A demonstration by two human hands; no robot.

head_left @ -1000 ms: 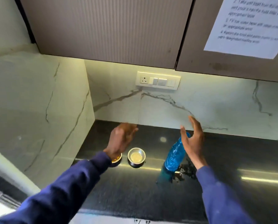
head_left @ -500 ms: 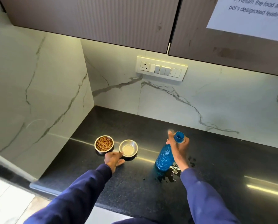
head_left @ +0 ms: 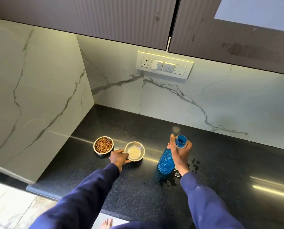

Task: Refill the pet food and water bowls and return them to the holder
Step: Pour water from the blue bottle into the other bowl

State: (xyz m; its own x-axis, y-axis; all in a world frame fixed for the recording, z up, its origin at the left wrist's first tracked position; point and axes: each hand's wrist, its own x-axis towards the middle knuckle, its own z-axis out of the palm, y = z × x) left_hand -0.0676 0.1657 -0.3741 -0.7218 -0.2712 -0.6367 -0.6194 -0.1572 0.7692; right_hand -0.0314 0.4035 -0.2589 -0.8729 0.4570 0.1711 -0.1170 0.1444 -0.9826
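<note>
Two small steel bowls stand side by side on the black counter. The left bowl is full of brown kibble. The right bowl looks empty inside. My left hand grips the near-left rim of the empty bowl. A blue water bottle with a blue cap stands upright to the right, and my right hand is wrapped around its neck and upper body. No holder is in view.
Water drops lie spilled on the counter around the bottle's base. Marble walls close the corner at left and behind. A switch panel sits on the back wall under the cabinets. The counter's front edge runs near my sleeves.
My left hand dropped from above the bowls and took hold of the empty bowl's rim. My right hand closed on the bottle. The camera tilted downward.
</note>
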